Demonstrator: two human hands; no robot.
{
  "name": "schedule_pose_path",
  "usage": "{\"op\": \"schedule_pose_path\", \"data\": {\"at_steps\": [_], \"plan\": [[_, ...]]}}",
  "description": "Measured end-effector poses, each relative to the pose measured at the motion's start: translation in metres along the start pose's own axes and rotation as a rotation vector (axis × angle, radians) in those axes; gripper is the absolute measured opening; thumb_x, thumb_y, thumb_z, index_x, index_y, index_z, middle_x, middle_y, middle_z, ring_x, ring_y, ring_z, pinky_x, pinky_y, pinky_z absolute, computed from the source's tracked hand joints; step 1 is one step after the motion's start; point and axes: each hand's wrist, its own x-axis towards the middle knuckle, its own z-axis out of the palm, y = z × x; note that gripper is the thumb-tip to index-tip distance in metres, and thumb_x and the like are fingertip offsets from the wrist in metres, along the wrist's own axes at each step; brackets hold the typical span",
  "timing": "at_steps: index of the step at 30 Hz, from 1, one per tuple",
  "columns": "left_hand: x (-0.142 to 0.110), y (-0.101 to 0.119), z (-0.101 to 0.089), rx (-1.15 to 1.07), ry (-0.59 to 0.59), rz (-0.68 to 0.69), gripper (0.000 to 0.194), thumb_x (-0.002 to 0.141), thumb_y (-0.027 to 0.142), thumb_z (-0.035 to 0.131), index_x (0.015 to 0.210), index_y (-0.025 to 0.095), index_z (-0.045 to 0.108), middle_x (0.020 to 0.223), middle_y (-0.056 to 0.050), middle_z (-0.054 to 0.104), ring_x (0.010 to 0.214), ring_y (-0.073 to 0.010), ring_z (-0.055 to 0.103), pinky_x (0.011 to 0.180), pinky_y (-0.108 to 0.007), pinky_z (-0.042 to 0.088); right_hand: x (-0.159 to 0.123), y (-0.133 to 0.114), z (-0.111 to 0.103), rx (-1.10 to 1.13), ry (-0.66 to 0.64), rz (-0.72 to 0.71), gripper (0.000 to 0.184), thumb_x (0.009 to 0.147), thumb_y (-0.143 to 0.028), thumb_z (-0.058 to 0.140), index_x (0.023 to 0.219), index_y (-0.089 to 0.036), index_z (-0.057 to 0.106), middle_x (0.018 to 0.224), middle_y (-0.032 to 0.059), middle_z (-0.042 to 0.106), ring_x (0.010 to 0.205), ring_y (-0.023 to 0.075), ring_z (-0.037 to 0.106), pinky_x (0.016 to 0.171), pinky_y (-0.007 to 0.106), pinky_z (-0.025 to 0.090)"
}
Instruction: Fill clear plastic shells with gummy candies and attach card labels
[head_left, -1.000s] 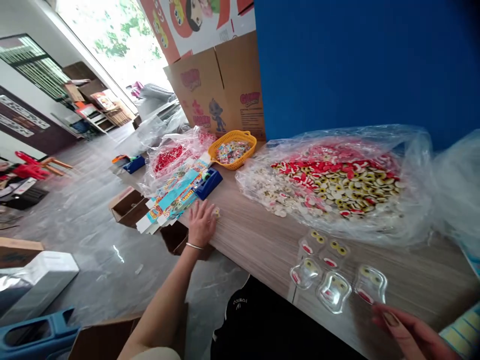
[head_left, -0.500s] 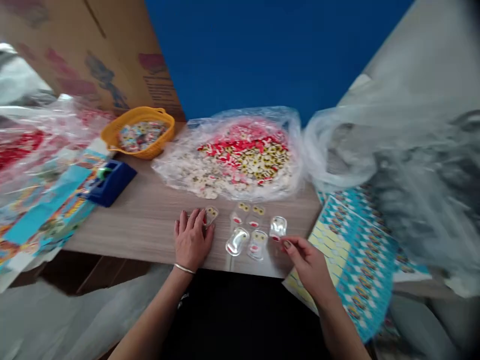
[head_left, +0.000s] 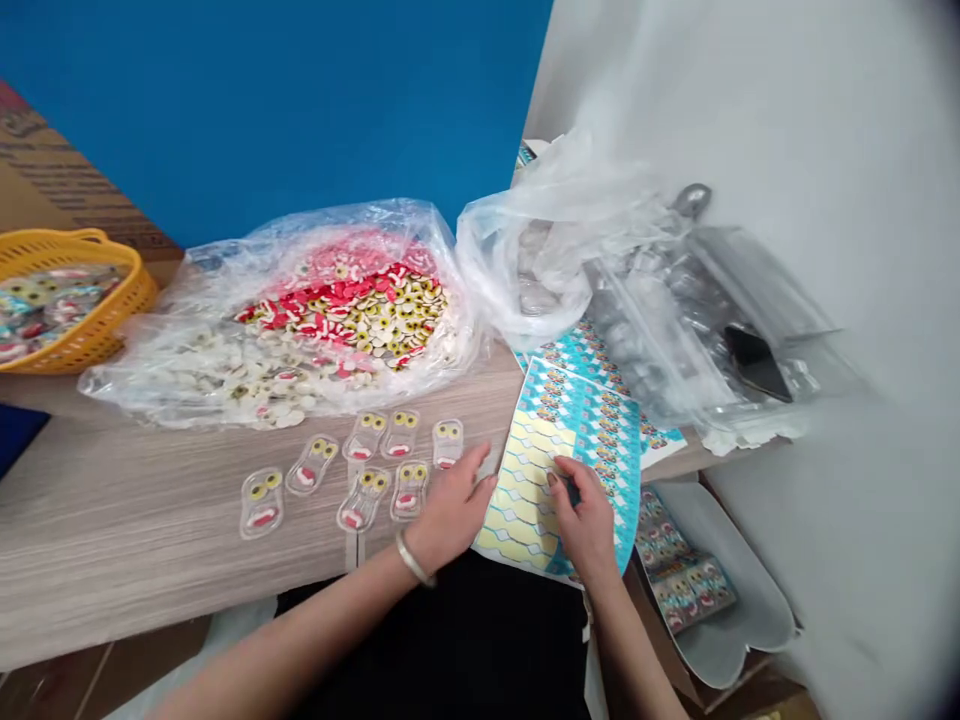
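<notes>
Left hand: The left hand (head_left: pixel 454 505), lower centre of the frame, is loosely open, fingers extended and thumb parted; nothing is visible in its grasp. It lies at the sheet's left edge, perhaps to steady it; contact cannot be confirmed.
Right hand: The right hand (head_left: pixel 587 520), right of centre, is half curled over the sheet, thumb and forefinger close together. Whether they pinch anything cannot be told; the pose would suit fine work on a thin layer.
Sticker sheet: The sticker sheet (head_left: pixel 517 512), right of centre, is flat, glossy and flexible, blue-printed on its right. Its yellow left part bears rows of white lozenges, probably backing bared of labels. Lying between the hands, it is within reach of both.
Clear shells: Seven transparent, waisted shells (head_left: pixel 262 502) rest on the table left of the hands, each showing two yellow eyes and a red mouth. Spaced apart, they are presumably easier to pick singly.
Plastic bag: The thin, crinkled bag (head_left: pixel 169 365), upper left of centre, surrounds small red, white and yellow pieces (head_left: pixel 390 320); its film probably keeps them from scattering.
Basket: The perforated yellow basket (head_left: pixel 131 290), upper left, contains glossy packets.
Table: The table (head_left: pixel 150 565) has a streaked, wood-grain surface.
</notes>
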Motion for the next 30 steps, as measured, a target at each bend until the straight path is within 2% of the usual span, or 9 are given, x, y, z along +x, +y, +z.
{"op": "schedule_pose_path", "data": {"at_steps": [2,4,6,8,10,13,18,25,30], "plan": [[0.038,0.007,0.027,-0.107,0.006,-0.068,0.038,0.084,0.016,0.055,0.122,0.021,0.061,0.124,-0.008,0.068,0.109,-0.022,0.065,0.096,-0.035,0.048,-0.007,0.002,0.003,0.02,0.013,0.009,0.028,0.094,-0.037,0.052,0.111,-0.018,0.063,0.112,0.0119,0.066,0.107,0.0266,0.059,0.095,0.045,0.046],[0.072,0.01,0.042,-0.16,0.072,-0.152,0.042,0.079,0.014,0.06,0.12,0.022,0.06,0.117,-0.007,0.07,0.093,-0.0201,0.068,0.088,-0.034,0.05,-0.013,0.002,0.001,0.041,0.013,0.016,0.026,0.095,-0.036,0.051,0.11,-0.019,0.063,0.111,0.0112,0.066,0.106,0.0259,0.059,0.094,0.043,0.047],[0.096,0.01,0.049,-0.168,0.123,-0.216,0.046,0.075,0.013,0.065,0.12,0.019,0.058,0.107,-0.008,0.071,0.083,-0.0189,0.068,0.081,-0.032,0.051,-0.016,0.003,-0.003,0.066,-0.005,0.017,0.023,0.095,-0.035,0.051,0.108,-0.02,0.063,0.11,0.0101,0.066,0.105,0.0254,0.059,0.093,0.042,0.047],[0.108,0.01,0.05,-0.193,0.118,-0.266,0.043,0.072,0.011,0.067,0.114,0.016,0.059,0.089,-0.006,0.071,0.072,-0.0173,0.066,0.071,-0.03,0.05,-0.013,0.003,-0.008,0.099,-0.048,0.029,0.021,0.095,-0.034,0.05,0.105,-0.021,0.064,0.106,0.0087,0.067,0.101,0.0247,0.061,0.089,0.04,0.048],[0.107,0.01,0.05,-0.254,0.065,-0.31,0.034,0.072,0.011,0.066,0.104,0.015,0.061,0.073,-0.002,0.067,0.06,-0.0149,0.062,0.06,-0.027,0.048,-0.001,-0.001,-0.012,0.14,-0.081,0.047,0.02,0.095,-0.032,0.05,0.104,-0.022,0.064,0.101,0.0075,0.067,0.095,0.0236,0.062,0.083,0.038,0.05],[0.091,0.013,0.049,-0.368,-0.033,-0.345,0.022,0.071,0.015,0.068,0.092,0.015,0.062,0.066,0.001,0.064,0.052,-0.0127,0.058,0.051,-0.025,0.046,0.031,-0.013,-0.014,0.18,-0.077,-0.003,0.019,0.093,-0.029,0.051,0.107,-0.023,0.063,0.102,0.0075,0.066,0.094,0.0231,0.062,0.082,0.037,0.05],[0.068,0.016,0.046,-0.503,-0.031,-0.327,0.021,0.069,0.027,0.074,0.082,0.015,0.065,0.068,-0.001,0.066,0.058,-0.0119,0.059,0.055,-0.024,0.047,0.072,-0.031,-0.002,0.178,-0.151,-0.175,0.012,0.089,-0.022,0.053,0.095,-0.023,0.064,0.094,0.0054,0.065,0.091,0.0222,0.061,0.08,0.037,0.051],[0.066,0.018,0.038,-0.599,0.026,-0.236,0.015,0.066,0.025,0.076,0.076,0.015,0.073,0.076,-0.004,0.071,0.072,-0.0145,0.061,0.073,-0.026,0.046,0.06,-0.028,0.011,0.213,-0.137,-0.199,0.015,0.093,-0.02,0.051,0.098,-0.024,0.064,0.096,0.0053,0.067,0.094,0.0214,0.063,0.084,0.037,0.052],[0.062,0.019,0.044,-0.711,0.016,-0.232,0.015,0.068,0.025,0.074,0.079,0.014,0.072,0.078,-0.003,0.07,0.073,-0.0135,0.06,0.075,-0.026,0.045,0.054,-0.035,0.014,0.203,-0.019,-0.195,0.018,0.095,-0.024,0.048,0.097,-0.023,0.066,0.098,0.0071,0.068,0.098,0.0222,0.062,0.091,0.04,0.049]]}}
